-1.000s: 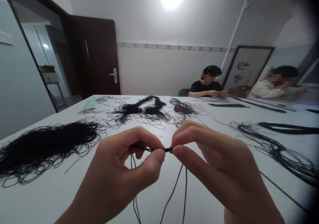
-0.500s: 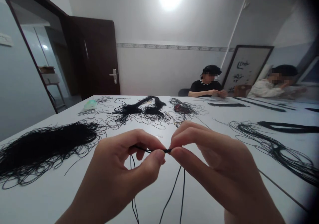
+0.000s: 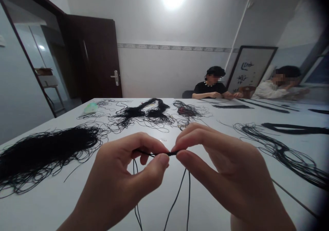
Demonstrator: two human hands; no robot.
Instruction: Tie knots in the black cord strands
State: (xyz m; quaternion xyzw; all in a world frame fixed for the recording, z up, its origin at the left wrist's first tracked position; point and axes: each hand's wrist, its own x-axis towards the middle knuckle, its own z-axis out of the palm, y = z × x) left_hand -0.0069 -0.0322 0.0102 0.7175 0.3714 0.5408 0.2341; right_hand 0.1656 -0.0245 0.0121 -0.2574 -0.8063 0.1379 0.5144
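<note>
Between my two hands runs a short knotted stretch of black cord point(image 3: 172, 153), held level above the white table point(image 3: 159, 203). My left hand point(image 3: 131, 172) pinches its left end between thumb and forefinger, and thin strands pass back into the palm. The right end is pinched by the thumb and fingers of my right hand point(image 3: 218, 166). Loose black cord ends point(image 3: 189, 196) hang down below both hands. The fingertips hide part of the knotting.
A big bundle of black cord point(image 3: 51, 148) lies at the left, tangled black cord point(image 3: 133, 112) at the back, and more strands point(image 3: 280, 148) at the right. Two people point(image 3: 210, 87) sit across the table. A greenish item point(image 3: 90, 108) rests at the far left.
The view has turned slightly right. A little more of the knotted cord shows between my fingertips. The dark-clothed person's hands have moved apart.
</note>
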